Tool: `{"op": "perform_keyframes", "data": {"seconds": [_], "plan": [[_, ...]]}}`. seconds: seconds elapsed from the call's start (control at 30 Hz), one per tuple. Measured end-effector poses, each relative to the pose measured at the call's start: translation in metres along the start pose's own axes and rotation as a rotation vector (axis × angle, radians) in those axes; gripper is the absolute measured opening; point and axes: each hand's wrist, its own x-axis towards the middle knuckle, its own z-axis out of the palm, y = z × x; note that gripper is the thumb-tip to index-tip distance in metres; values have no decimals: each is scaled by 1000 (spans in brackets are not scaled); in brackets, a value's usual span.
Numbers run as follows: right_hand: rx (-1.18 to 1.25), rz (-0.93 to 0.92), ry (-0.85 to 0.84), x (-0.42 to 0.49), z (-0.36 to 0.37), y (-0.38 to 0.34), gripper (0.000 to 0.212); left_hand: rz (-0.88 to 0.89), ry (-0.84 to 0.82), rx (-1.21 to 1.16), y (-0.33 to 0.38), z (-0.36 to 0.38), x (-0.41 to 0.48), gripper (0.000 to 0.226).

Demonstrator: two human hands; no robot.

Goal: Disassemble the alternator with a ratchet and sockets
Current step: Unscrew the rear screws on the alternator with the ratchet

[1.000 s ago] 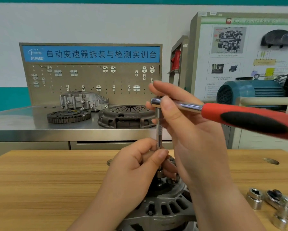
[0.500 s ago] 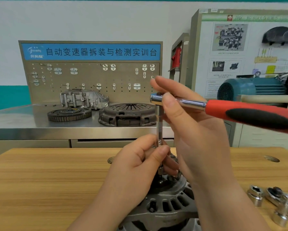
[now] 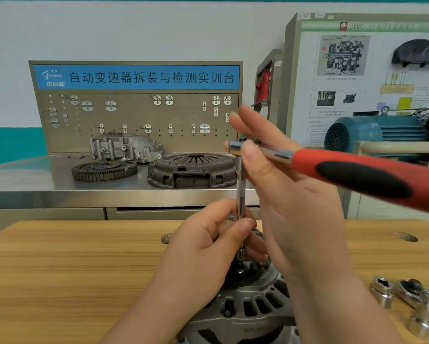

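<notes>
Alternator [image 3: 238, 324]: on the wood bench [image 3: 71, 269], bottom centre. Lower part cut off by the frame edge. Top centre covered by the left hand. Slotted grey housing in plain sight.

Left hand [image 3: 208, 247]: over the alternator's top, thumb and curled fingers pinching the extension [image 3: 240, 192] low down. Fingertips behind the bar hidden.

Extension: upright, knurled band at mid-height, top end in the ratchet head. Small tip at the lower end, just above the alternator's dark centre. Contact with any fastener too small and shadowed to make out.

Right hand [image 3: 290, 194]: thumb pressed on the ratchet [image 3: 357, 175] shaft just behind the head, the shaft pinched against the fingers behind it. Two fingers straight, pointing up and left past the head. Remaining fingers hidden behind the palm.

Ratchet: level with the rear bench [image 3: 34, 184] top, red handle with black inlay slanting down to the right and off the frame. Handle blurred. Head partly under the thumb.

Sockets [image 3: 382, 291]: loose on the bench at lower right, near the right forearm, apart from the alternator. Chrome tool [image 3: 414, 291] just beside them, cut off at the right edge, kind unclear.

Rear bench: steel, carrying a ring gear [image 3: 104, 170], a clutch cover [image 3: 191, 170] and a casing [image 3: 126, 147], in front of a pegboard [image 3: 134, 115].

Motor [image 3: 372, 135]: blue, far right, partly behind the ratchet handle.
</notes>
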Motion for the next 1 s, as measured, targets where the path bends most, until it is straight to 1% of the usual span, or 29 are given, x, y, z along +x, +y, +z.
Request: {"op": "perform_keyframes", "data": {"seconds": [0.07, 0.13, 0.23, 0.27, 0.3, 0.37, 0.4, 0.47, 0.53, 0.57, 0.6, 0.67, 0.7, 0.77, 0.8, 0.83, 0.87, 0.9, 0.97, 1.0], "plan": [[133, 111, -6, 0, 0, 0, 27, -5, -5, -21, 1, 0, -1, 17], [202, 199, -2, 1, -1, -1, 30, -17, -26, -39, 2, -2, -2, 20], [200, 275, 26, 2, -1, -5, 43, 0, -67, 6, 4, -3, -3, 19], [185, 282, 30, 2, -2, -3, 43, 12, -69, 34, 5, -2, -3, 19], [156, 264, 32, 1, -1, -1, 39, 18, -63, 59, 4, -2, -2, 19], [47, 134, 39, 0, -2, 1, 20, 17, -38, 81, 3, -2, -2, 18], [-29, 49, 36, 0, -1, 1, 16, 13, -29, 75, 3, -3, -2, 15], [-159, -65, -16, 1, -2, -4, 23, 9, -19, 99, 3, -2, -3, 10], [-216, -58, -86, 2, -1, -8, 30, 13, -8, 117, 4, 0, -4, 9], [-189, -30, -107, 1, -1, -6, 33, 14, -2, 100, 6, 0, -4, 7], [-78, 30, -102, 1, 1, -5, 32, 14, 3, 87, 6, 0, -3, 11], [150, 189, -59, 1, 0, -3, 29, 21, 8, 96, 3, -1, -3, 27], [189, 235, -46, 0, 0, -3, 34, 21, 10, 114, 3, -1, -3, 30], [198, 276, -33, 1, 0, -2, 45, 24, -3, 120, 3, 0, -4, 22], [179, 269, -28, 1, 0, -2, 42, 25, -14, 110, 4, 0, -4, 19], [133, 231, -22, 1, 0, -1, 34, 16, -21, 94, 4, -1, -4, 18], [75, 171, -13, 1, -1, -1, 25, 2, -24, 80, 3, -1, -3, 17], [-4, 94, -9, 1, -2, -1, 21, -13, -19, 68, 1, -2, -2, 16], [-130, 4, -46, 0, -1, -1, 23, -19, 0, 65, -1, -1, -1, 17], [-124, 5, -58, 0, -1, -1, 26, -14, 2, 73, -2, -2, -1, 17]]}}
